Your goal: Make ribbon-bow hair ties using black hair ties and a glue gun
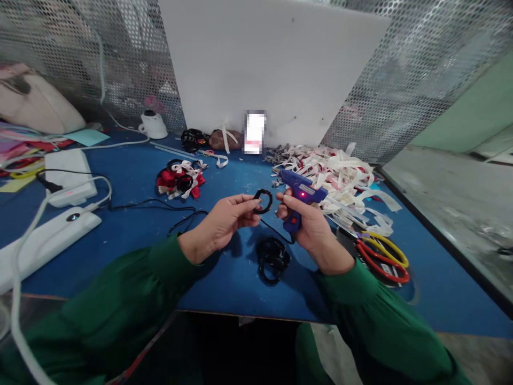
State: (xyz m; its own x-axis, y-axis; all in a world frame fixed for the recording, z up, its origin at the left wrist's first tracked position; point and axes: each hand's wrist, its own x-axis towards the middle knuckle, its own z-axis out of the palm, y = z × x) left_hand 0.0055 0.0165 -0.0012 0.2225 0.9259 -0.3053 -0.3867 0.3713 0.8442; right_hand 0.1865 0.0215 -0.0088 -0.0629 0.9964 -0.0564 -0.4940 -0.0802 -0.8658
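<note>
Between its thumb and fingertips, my left hand [229,219] pinches a black hair tie [270,201], a small ring held upright above the table. My right hand [310,222] is wrapped round a blue glue gun [300,187], its red light on and its nozzle pointing up and to the left. The ring is left of the glue gun, with a small gap between them. Below the two hands, a small pile of black hair ties [273,256] lies on the blue table [236,291]. A black cord runs from the glue gun's handle.
Ribbon scraps [340,171] are heaped at the back right, with red-and-yellow-handled scissors [385,262] nearer. Red and white bows [180,179] lie left of centre. A white power strip [48,243], a cup [153,125] and a lit phone [254,131] also stand or lie around.
</note>
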